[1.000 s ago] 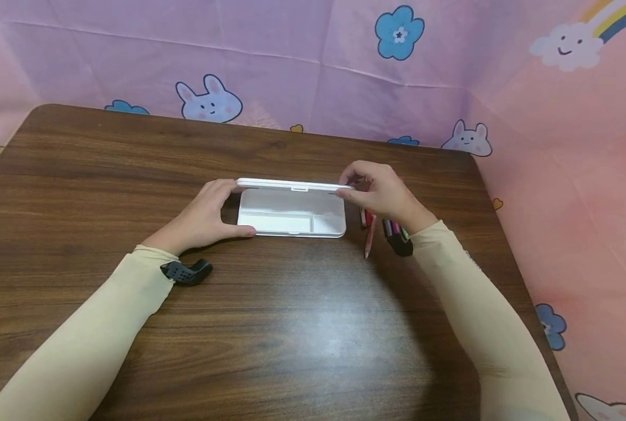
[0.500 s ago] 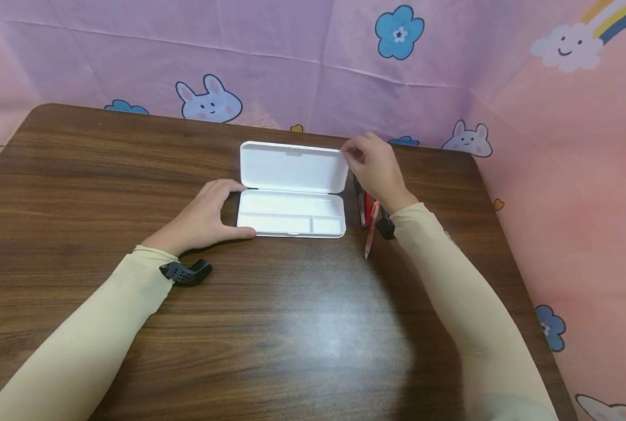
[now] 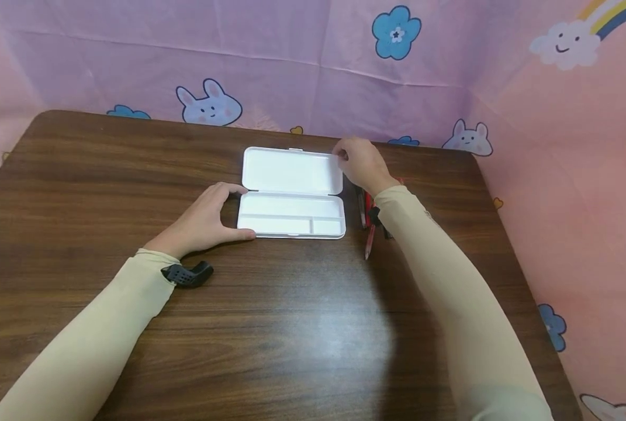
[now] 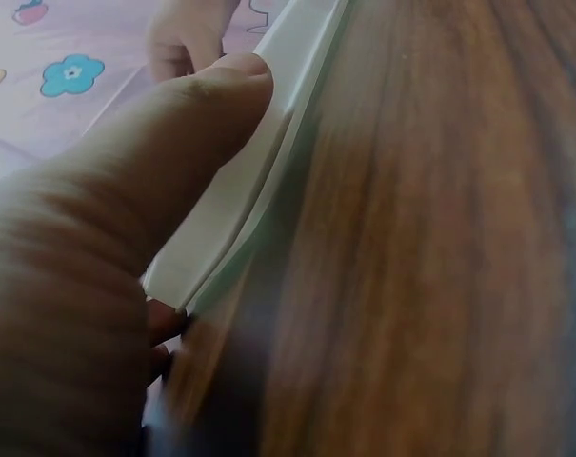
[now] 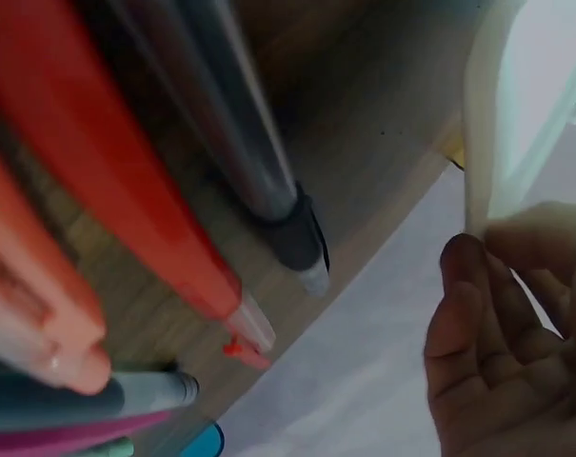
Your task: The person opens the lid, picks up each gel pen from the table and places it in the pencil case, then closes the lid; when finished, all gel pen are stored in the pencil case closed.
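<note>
A white pencil case [image 3: 276, 206] lies on the table with its lid [image 3: 291, 171] swung back. Its tray has several compartments, with nothing seen in them. My left hand [image 3: 199, 222] holds the left end of the case, thumb on the front edge and fingers around the back corner. In the left wrist view, the thumb [image 4: 173, 152] lies along the white side wall. My right hand [image 3: 364, 165] pinches the lid's far right corner. The right wrist view shows fingertips and thumb on the lid's rim [image 5: 483, 114].
Several pens lie right of the case, partly hidden under my right forearm. Among them are a red pen [image 5: 116, 181], a grey pen with a dark end [image 5: 235, 124] and a salmon-coloured one [image 5: 40, 286]. The wooden table [image 3: 281, 327] meets a patterned cloth [image 3: 291, 64] behind.
The lid has swung from nearly upright over the tray to tilted back behind it. My right hand has moved back with its corner. The left hand has stayed put.
</note>
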{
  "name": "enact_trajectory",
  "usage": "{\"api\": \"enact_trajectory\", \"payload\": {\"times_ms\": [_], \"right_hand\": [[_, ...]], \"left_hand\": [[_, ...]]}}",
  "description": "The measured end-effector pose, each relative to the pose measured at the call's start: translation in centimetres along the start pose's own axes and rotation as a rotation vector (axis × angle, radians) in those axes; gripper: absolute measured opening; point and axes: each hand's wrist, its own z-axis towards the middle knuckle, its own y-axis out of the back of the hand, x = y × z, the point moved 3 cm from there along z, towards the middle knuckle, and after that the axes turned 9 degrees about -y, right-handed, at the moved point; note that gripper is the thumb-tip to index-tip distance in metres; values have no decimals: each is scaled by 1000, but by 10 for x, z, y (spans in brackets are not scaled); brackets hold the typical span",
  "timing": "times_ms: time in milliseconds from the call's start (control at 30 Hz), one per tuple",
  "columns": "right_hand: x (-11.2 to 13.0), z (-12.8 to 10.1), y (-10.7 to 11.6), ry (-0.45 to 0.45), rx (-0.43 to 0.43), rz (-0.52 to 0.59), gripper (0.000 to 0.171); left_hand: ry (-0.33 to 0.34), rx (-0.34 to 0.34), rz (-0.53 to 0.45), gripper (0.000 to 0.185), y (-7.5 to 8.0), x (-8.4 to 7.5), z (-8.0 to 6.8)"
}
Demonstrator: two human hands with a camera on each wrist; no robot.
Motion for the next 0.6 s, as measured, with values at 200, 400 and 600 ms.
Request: {"api": "enact_trajectory", "payload": {"times_ms": [200,400,600], "right_hand": [[-1,6,-9,-25,117,-70,28],[-4,1,-7,-13,131,-85,29],[-2,-17,14,73,73,-23,33]], "left_hand": [[1,4,4,100,-1,-1,-2],[-23,5,12,99,-2,0,0],[-11,7,9,99,-1,-1,0]]}}
